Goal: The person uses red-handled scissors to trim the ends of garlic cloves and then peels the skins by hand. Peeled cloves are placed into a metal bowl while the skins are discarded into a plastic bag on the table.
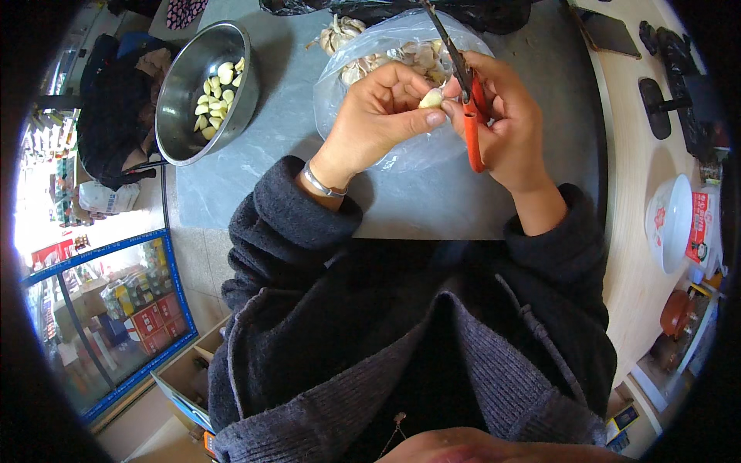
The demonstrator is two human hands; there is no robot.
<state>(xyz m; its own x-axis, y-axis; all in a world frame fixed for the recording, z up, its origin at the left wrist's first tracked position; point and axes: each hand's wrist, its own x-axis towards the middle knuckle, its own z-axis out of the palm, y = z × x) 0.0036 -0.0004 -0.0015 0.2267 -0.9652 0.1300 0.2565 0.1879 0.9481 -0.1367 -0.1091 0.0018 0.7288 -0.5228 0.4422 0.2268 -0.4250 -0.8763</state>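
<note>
Between the thumb and fingers of my left hand (385,104) is a garlic clove (431,98), partly bare and pale yellow. My right hand (509,121) grips a pair of scissors with red handles (473,136), their dark blades pointing up and away. Its thumb and fingertip also touch the clove. Beneath both hands lies a clear plastic bag (341,87) with garlic bulbs and loose papery skins (419,58) in it. At the left, a stainless steel bowl (173,127) holds several peeled garlic cloves (217,104).
A garlic bulb (343,33) lies by the bag's far edge, near a black plastic bag (492,17). Right of the grey table (260,191) runs a light wooden counter (631,231) with a phone (608,32) and a white bowl (670,223). A glass display case (116,324) stands at the lower left.
</note>
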